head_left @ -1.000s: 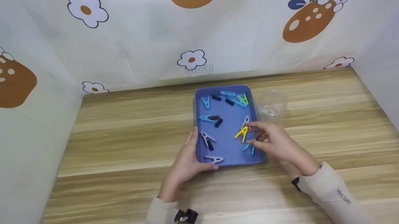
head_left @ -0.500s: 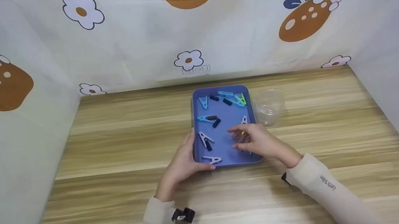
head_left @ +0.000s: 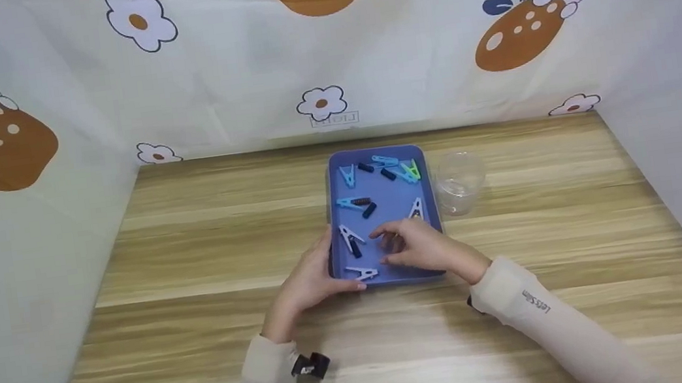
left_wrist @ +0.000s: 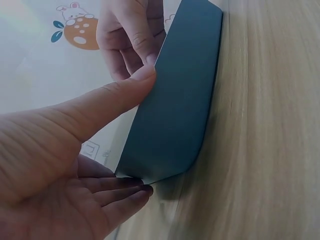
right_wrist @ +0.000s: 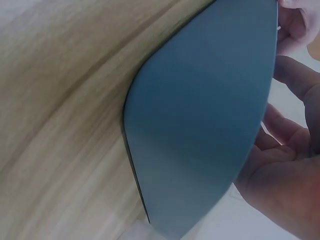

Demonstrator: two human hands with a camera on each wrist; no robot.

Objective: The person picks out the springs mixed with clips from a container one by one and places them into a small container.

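Note:
In the head view my left hand [head_left: 308,283] grips the near left corner of a blue tray [head_left: 390,201], thumb on the near edge and fingers along the left side. The left wrist view shows that thumb on the tray's wall [left_wrist: 175,100]. My right hand [head_left: 420,248] is over the tray's near right part, fingers bent and spread apart, with nothing visible between them. Left of it lie a pale clip [head_left: 350,235], a black piece [head_left: 356,249] and another pale clip [head_left: 363,273]. A third pale clip [head_left: 416,206] is partly covered by the right hand.
Light blue clips [head_left: 348,176], a green clip [head_left: 414,170] and black pieces [head_left: 365,167] lie in the tray's far half. A clear round container [head_left: 461,182] stands close to the tray's right side. Patterned cloth [head_left: 232,67] rises behind the wooden table [head_left: 221,233].
My right hand has moved left over the tray and now covers the yellow clip and the near light blue clip. My left hand keeps its grip on the corner.

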